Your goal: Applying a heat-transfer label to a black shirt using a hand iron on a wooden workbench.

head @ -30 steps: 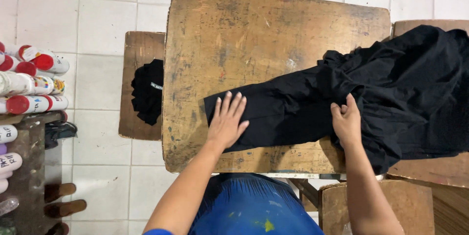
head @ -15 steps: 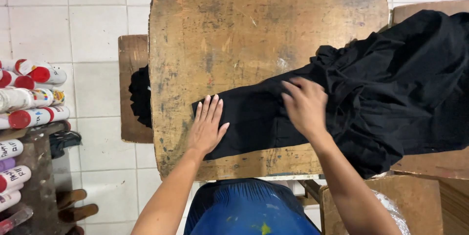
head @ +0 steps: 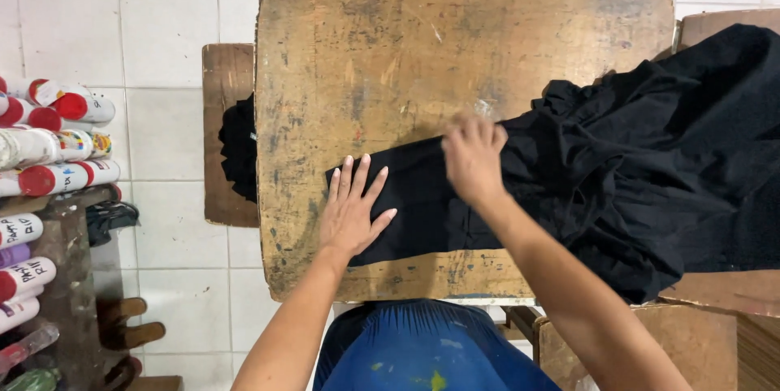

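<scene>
A black garment (head: 617, 172) lies across the right half of a worn wooden table (head: 390, 58), bunched up at the right and flattened into a strip toward the left. My left hand (head: 351, 208) rests flat, fingers spread, on the strip's left end. My right hand (head: 473, 151) is on the strip's upper edge near the middle, blurred, fingers curled on the cloth; a grip cannot be made out.
A small wooden stool (head: 227, 74) with a dark cloth (head: 240, 147) on it stands left of the table. Several red-capped spray cans (head: 57, 143) lie on a rack at far left. Another wooden surface (head: 723, 25) adjoins at right. White tiled floor (head: 106, 17) surrounds it.
My right hand has slid left along the black garment, from its bunched part to the middle of the flat strip. My left hand has stayed flat on the strip's end.
</scene>
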